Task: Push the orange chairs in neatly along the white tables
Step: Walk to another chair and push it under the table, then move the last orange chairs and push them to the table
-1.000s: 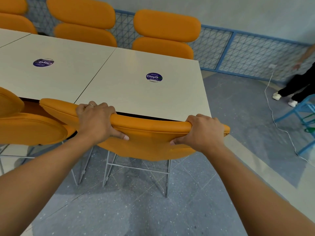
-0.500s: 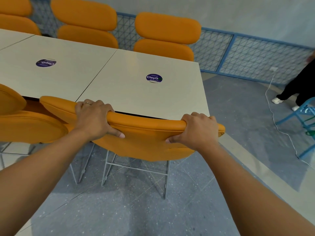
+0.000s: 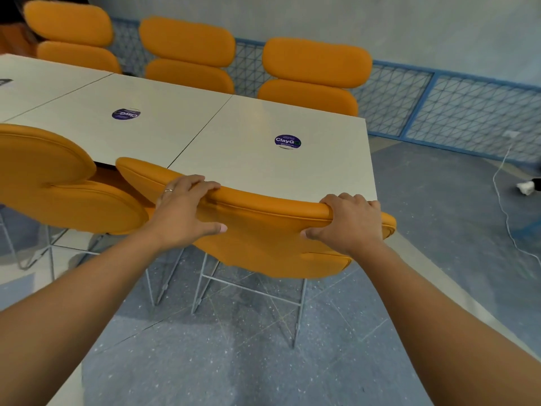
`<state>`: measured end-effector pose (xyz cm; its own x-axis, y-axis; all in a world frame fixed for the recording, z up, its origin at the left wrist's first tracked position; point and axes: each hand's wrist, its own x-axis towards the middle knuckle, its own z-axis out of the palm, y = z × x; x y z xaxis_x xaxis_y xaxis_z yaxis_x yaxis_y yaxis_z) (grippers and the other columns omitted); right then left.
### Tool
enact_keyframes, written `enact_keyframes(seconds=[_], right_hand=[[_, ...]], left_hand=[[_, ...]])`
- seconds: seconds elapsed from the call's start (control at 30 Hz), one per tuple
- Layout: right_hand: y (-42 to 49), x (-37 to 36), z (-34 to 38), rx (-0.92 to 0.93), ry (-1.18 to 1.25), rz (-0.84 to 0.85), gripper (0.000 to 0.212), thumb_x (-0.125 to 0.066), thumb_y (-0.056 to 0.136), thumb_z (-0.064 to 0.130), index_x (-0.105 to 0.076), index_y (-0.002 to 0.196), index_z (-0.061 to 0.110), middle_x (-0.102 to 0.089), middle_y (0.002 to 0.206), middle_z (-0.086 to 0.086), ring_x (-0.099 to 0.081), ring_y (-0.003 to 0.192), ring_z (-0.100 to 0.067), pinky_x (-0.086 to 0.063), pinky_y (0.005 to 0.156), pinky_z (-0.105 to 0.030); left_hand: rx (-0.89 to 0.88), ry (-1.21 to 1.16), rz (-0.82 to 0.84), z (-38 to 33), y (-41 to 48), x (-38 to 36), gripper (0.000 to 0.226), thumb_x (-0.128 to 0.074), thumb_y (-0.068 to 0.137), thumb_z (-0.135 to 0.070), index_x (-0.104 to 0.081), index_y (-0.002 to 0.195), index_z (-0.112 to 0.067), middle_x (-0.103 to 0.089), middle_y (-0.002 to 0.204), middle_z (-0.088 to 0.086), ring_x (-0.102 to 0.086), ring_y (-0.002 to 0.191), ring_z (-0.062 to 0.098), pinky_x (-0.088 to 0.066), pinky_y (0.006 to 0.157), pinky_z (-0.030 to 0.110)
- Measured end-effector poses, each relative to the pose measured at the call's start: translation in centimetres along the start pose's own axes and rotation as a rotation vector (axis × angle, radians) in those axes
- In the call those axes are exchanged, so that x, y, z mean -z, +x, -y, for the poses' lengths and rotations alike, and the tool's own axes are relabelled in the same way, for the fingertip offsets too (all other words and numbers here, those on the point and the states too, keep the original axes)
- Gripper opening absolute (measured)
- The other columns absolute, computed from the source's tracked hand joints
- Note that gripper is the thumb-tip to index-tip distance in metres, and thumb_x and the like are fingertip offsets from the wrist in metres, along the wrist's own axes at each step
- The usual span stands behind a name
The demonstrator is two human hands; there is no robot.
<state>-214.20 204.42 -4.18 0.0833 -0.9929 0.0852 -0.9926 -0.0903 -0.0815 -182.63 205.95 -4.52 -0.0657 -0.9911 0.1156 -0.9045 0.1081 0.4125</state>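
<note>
Fingertips of the right hand [image 3: 348, 224] vanish behind the top of the chair [image 3: 263, 235], whose back hides its seat. The left edge cuts off a second chair [image 3: 44, 177] and a sticker [image 3: 6, 82]; a shoe [image 3: 525, 187] at right is blurred.

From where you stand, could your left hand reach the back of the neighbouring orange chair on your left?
Probably yes. The left hand grips the top edge of the near chair, and the neighbouring chair stands right beside it with nothing between; the hand would only have to let go first.
</note>
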Motion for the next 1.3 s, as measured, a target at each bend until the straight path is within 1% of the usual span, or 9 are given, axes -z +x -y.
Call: enact_keyframes(seconds=[0.13,0.27,0.37,0.47,0.53,0.7,0.83,1.0,1.3], right_hand=[[-1.2,0.2,1.5,-0.005,0.138,-0.049,0.061,-0.065,0.081,0.065,-0.057,0.132,0.032,-0.062,0.124,0.001,-0.05,0.118,-0.025,-0.031,0.101,-0.046],[-2.3,1.1,5.3,0.097,0.302,-0.129,0.044,-0.068,0.088,0.045,-0.063,0.128,0.028,-0.063,0.125,0.001,-0.05,0.119,-0.024,-0.034,0.101,-0.044],[-2.8,1.4,9.9,0.195,0.383,-0.11,0.039,-0.068,0.089,0.039,-0.065,0.126,0.027,-0.066,0.121,0.003,-0.053,0.117,-0.021,-0.041,0.099,-0.042],[-3.0,1.2,14.3,0.245,0.501,-0.032,0.037,-0.07,0.09,0.037,-0.066,0.125,0.027,-0.068,0.12,0.006,-0.058,0.113,-0.014,-0.046,0.094,-0.034],[-3.1,0.6,17.6,0.259,0.534,0.047,0.038,-0.071,0.09,0.039,-0.065,0.126,0.029,-0.067,0.121,0.009,-0.058,0.11,-0.008,-0.044,0.089,-0.026],[-3.3,-1.6,26.4,0.278,0.551,0.161,0.041,-0.072,0.089,0.041,-0.064,0.128,0.031,-0.066,0.121,0.012,-0.051,0.102,0.001,-0.039,0.084,-0.023],[-3.0,-2.6,32.4,0.302,0.565,0.18,0.042,-0.072,0.089,0.041,-0.063,0.128,0.029,-0.066,0.121,0.008,-0.053,0.104,-0.004,-0.042,0.087,-0.027],[-2.5,-3.1,40.3,0.342,0.557,0.207,0.043,-0.072,0.09,0.04,-0.062,0.13,0.03,-0.064,0.118,0.009,-0.057,0.108,-0.013,-0.046,0.085,-0.03],[1.1,-2.3,48.9,0.39,0.585,0.172,0.044,-0.072,0.087,0.046,-0.06,0.128,0.037,-0.064,0.124,0.012,-0.057,0.114,-0.01,-0.043,0.091,-0.03]], left_hand=[[-0.009,-0.136,0.004,1.0,-1.5,1.4,0.068,-0.077,0.07,-0.052,-0.05,0.131,-0.04,-0.036,0.147,-0.008,-0.032,0.136,0.021,-0.031,0.11,0.051],[-0.013,-0.174,0.006,3.1,-2.5,2.7,0.06,-0.075,0.073,-0.052,-0.053,0.127,-0.039,-0.046,0.141,-0.008,-0.043,0.129,0.02,-0.039,0.105,0.049],[-0.002,-0.193,-0.014,5.5,-3.5,4.2,0.056,-0.075,0.074,-0.051,-0.054,0.125,-0.039,-0.05,0.137,-0.008,-0.047,0.117,0.013,-0.043,0.095,0.034],[-0.008,-0.226,-0.02,8.0,-4.7,5.9,0.054,-0.075,0.075,-0.049,-0.056,0.124,-0.036,-0.054,0.132,-0.008,-0.044,0.109,0.003,-0.038,0.087,0.025],[0.006,-0.235,-0.021,10.4,-5.9,7.5,0.053,-0.076,0.075,-0.047,-0.057,0.123,-0.033,-0.056,0.129,-0.007,-0.047,0.11,0.004,-0.038,0.089,0.025],[0.06,-0.219,-0.03,17.9,-8.8,11.8,0.054,-0.076,0.077,-0.041,-0.06,0.125,-0.023,-0.059,0.128,-0.001,-0.051,0.116,0.011,-0.038,0.093,0.026],[0.071,-0.215,-0.04,23.3,-10.8,14.6,0.051,-0.077,0.077,-0.038,-0.062,0.122,-0.02,-0.06,0.126,-0.001,-0.048,0.106,0.002,-0.036,0.09,0.022],[0.129,-0.21,-0.045,30.4,-13.0,17.9,0.05,-0.075,0.077,-0.043,-0.06,0.121,-0.026,-0.059,0.126,-0.003,-0.05,0.11,0.006,-0.042,0.092,0.029],[0.177,-0.171,-0.113,38.2,-13.9,21.9,0.051,-0.073,0.077,-0.048,-0.058,0.123,-0.031,-0.058,0.126,-0.005,-0.045,0.107,0.003,-0.035,0.089,0.026]])
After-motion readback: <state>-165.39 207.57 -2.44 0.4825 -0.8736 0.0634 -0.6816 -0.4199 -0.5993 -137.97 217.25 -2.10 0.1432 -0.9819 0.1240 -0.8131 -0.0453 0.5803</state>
